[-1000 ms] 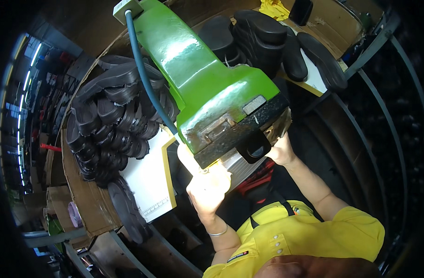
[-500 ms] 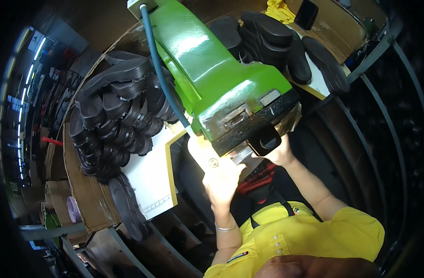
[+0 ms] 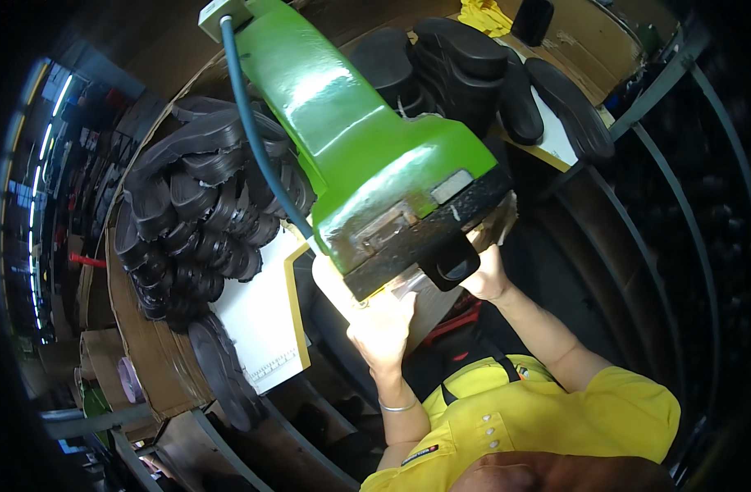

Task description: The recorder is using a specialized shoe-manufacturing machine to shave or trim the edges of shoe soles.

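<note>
Both my hands are up at the front of a green machine head point(image 3: 367, 156) with a black, worn lower edge. My left hand point(image 3: 381, 328) is brightly lit under its left end, thumb raised and fingers bent round the edge of a flat grey piece, apparently a shoe sole point(image 3: 433, 308). My right hand point(image 3: 488, 277) grips at the other end, close to a black bracket point(image 3: 451, 261) on the machine. The machine head covers most of the piece and the right fingertips. A blue hose point(image 3: 256, 139) runs down the machine's left side.
Dark ragged-edged soles point(image 3: 199, 205) are heaped at left in a cardboard surround point(image 3: 158, 361). More soles point(image 3: 461, 66) stand behind the machine at right. A white board with yellow edging point(image 3: 260, 328) lies left of my hands. Grey metal bars point(image 3: 662, 189) curve along the right.
The whole view has shifted slightly, the machine now appearing further left. My hands have moved left and a little down, and more of the grey piece shows between them.
</note>
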Demonstrator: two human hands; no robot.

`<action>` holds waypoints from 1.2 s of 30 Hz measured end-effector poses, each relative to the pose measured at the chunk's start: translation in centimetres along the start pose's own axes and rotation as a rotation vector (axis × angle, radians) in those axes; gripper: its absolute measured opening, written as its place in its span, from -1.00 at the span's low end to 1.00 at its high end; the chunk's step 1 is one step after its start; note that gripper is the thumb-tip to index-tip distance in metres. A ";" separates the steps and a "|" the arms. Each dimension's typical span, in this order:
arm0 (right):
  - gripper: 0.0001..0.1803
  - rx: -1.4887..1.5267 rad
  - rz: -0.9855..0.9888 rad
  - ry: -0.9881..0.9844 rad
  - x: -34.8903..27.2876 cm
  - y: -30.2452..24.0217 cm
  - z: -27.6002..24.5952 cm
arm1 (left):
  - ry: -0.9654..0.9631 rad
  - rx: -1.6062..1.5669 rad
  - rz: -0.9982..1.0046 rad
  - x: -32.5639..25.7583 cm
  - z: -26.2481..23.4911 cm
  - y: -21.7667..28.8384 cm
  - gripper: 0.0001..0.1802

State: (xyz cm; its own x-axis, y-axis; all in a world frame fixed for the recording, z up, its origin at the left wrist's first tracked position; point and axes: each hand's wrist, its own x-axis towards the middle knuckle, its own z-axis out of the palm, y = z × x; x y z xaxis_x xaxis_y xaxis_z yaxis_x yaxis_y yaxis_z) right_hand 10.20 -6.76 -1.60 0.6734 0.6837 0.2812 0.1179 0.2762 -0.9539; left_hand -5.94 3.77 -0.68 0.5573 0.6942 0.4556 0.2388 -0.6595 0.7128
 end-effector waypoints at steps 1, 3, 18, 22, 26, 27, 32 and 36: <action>-0.55 -0.027 -0.034 -0.007 0.2 0.7 0.2 | 0.000 -0.055 -0.085 -0.4 -0.2 0.0 -0.75; -0.55 -0.104 -0.084 -0.039 -0.2 1.0 0.7 | 0.013 -0.081 -0.208 -1.7 0.0 -0.7 -0.73; -0.63 0.242 0.139 0.085 -1.3 1.0 -0.3 | 0.075 -0.306 -0.148 -1.8 2.5 -0.2 -0.76; -0.64 0.302 0.137 0.085 -1.0 0.8 0.1 | 0.014 -0.290 -0.080 -2.6 2.8 -0.8 -0.75; -0.63 0.227 -0.031 0.105 -1.3 1.1 -0.5 | -0.043 -0.152 -0.025 -1.1 3.5 -1.7 -0.80; -0.63 0.240 -0.003 0.125 -1.4 1.4 -0.7 | -0.045 -0.123 0.023 -0.4 3.7 -0.9 -0.80; -0.66 0.235 0.058 0.160 -1.6 1.6 -0.7 | -0.012 -0.022 0.048 0.0 3.7 -0.4 -0.83; -0.66 0.227 0.052 0.096 -1.6 1.1 1.5 | 0.067 -0.289 -0.142 -2.5 3.1 -1.8 -0.88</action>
State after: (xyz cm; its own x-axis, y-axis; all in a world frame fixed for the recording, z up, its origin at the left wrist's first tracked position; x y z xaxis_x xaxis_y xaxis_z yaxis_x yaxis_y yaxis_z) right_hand 8.18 -6.55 -2.92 0.7419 0.6365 0.2108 -0.0781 0.3943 -0.9157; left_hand -5.30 2.28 -4.73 0.4785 0.7970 0.3685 0.0688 -0.4525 0.8891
